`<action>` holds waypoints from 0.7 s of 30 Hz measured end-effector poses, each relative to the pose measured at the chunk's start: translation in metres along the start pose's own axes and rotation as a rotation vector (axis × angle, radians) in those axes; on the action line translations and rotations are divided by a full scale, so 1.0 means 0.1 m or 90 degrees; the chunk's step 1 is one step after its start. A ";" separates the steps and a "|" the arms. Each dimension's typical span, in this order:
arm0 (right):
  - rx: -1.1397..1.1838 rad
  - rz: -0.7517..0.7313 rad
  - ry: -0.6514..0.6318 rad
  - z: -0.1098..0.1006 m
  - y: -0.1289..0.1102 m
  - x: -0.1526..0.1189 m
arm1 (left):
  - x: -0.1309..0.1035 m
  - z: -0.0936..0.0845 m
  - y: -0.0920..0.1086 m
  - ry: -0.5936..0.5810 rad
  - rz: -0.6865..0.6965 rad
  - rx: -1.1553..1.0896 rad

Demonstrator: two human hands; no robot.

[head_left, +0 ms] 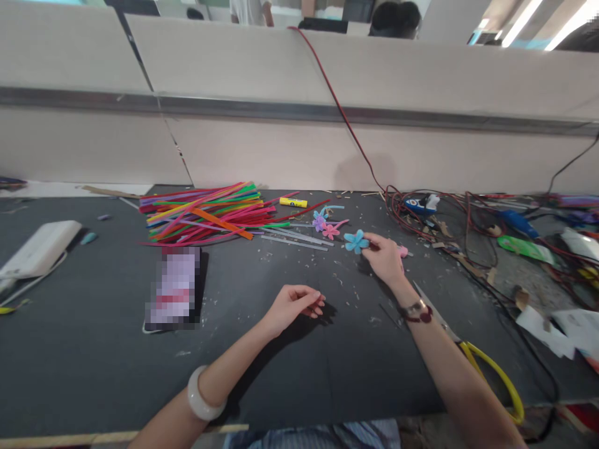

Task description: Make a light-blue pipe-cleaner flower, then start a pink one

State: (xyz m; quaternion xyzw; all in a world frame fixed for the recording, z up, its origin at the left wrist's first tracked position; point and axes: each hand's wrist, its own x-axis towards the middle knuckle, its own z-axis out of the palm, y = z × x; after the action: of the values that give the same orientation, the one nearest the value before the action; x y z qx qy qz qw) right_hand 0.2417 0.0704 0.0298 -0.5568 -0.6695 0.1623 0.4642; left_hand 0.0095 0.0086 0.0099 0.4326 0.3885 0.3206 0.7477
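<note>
A light-blue pipe-cleaner flower (356, 241) with rounded petals is pinched in my right hand (384, 259), low over the dark table. Just past that hand, part of a pink fuzzy piece (402, 251) shows. My left hand (296, 305) hovers nearer to me with fingers curled and thumb against them; whatever it may hold is hidden. Beyond the hands lie a pink pipe-cleaner flower (331, 231), a purple flower (319, 222) and a small blue one (320, 214). Several glue sticks (299, 240), pale and thin, lie to their left.
A heap of coloured pipe cleaners (210, 212) lies at the back left, beside a yellow tube (293, 202). A phone (173, 288) and a white power strip (44, 249) are left. Yellow-handled scissors (491, 374) lie by my right forearm. Tangled red cable (397, 206) and scraps cover the right.
</note>
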 end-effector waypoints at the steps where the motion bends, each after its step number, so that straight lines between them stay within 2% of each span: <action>1: -0.047 -0.014 -0.022 -0.01 0.05 0.09 | 0.00 0.00 0.00 0.002 -0.001 0.002; 3: -0.140 -0.027 -0.056 0.00 0.18 0.28 | 0.00 0.01 0.01 0.006 -0.004 0.005; 7: -0.173 -0.036 -0.099 0.04 0.40 0.56 | 0.01 0.00 0.01 -0.004 -0.003 0.003; 13: -0.181 -0.051 -0.160 0.07 0.52 0.72 | 0.04 -0.03 -0.05 -0.022 -0.002 0.022; 17: -0.183 -0.052 -0.139 -0.14 0.37 0.69 | 0.05 -0.04 -0.11 -0.040 0.005 0.041; 19: -0.183 -0.055 -0.091 -0.32 0.15 0.58 | 0.05 -0.03 -0.13 -0.050 0.005 0.054; 21: -0.098 -0.087 -0.037 -0.48 -0.18 0.35 | 0.04 -0.02 -0.14 -0.057 0.005 0.067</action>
State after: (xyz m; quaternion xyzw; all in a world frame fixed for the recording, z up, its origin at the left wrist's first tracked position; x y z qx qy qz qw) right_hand 0.2718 0.0812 0.0831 -0.5392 -0.7292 0.0944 0.4107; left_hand 0.0119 0.0074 -0.0042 0.4869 0.3696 0.2830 0.7391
